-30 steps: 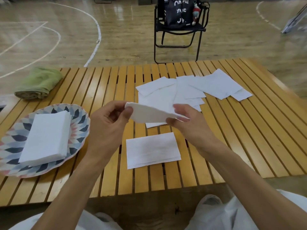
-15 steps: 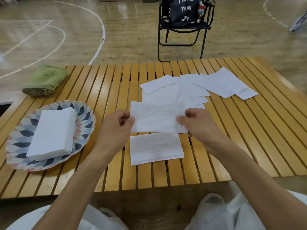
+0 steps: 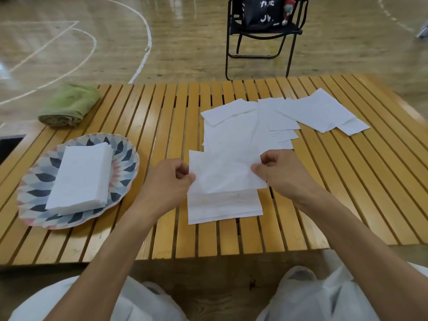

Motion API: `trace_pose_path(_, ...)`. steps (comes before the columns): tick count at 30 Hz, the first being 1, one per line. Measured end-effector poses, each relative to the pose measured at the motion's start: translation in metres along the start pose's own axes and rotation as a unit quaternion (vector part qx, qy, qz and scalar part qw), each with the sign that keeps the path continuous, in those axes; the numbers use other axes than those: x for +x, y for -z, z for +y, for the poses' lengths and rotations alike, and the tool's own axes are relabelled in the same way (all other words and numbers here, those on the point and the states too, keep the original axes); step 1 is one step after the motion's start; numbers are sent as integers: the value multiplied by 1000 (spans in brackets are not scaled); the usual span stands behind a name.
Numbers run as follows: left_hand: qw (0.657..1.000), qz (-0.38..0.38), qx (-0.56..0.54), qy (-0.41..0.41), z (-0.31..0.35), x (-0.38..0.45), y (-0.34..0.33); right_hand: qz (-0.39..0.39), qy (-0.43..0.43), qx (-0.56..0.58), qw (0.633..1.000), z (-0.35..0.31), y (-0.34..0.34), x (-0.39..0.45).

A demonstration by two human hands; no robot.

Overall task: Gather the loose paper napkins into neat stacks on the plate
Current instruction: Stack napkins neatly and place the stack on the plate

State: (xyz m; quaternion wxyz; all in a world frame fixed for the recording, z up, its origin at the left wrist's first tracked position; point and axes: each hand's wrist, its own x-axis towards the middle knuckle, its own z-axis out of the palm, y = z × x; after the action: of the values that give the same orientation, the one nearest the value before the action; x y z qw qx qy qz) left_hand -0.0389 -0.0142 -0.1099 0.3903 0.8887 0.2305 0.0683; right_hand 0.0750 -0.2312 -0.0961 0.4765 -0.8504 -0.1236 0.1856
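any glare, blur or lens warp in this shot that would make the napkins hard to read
Head view: wide-angle warp bows the table slats outward; soft glare lies on the floor at the top left; the loose napkins merge white on white, so their edges are faint; the napkin pinched by the left hand and the right hand is sharp, with only soft shadows.

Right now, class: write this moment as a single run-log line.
left hand: pinches held napkin | right hand: pinches same napkin | below: small pile on table | plate: one stack
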Motion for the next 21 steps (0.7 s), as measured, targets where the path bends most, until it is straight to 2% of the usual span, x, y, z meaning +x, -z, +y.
trace_pose_path(5,999,22,-31,-5,4,-1,3,15,10,25,1000,-4,5,1)
trace_pose_path(10,999,-28,-21,13,3,-3,1,0,-5,14,1000,1,4,2)
trace_pose_path(15,999,-38,-7,24,-1,-3,0,0,-12,1,1000,5,4,7)
trace_pose_path(21,984,-133,-48,104,-5,1,-13,-49,-73,-48,995,8,-4,9)
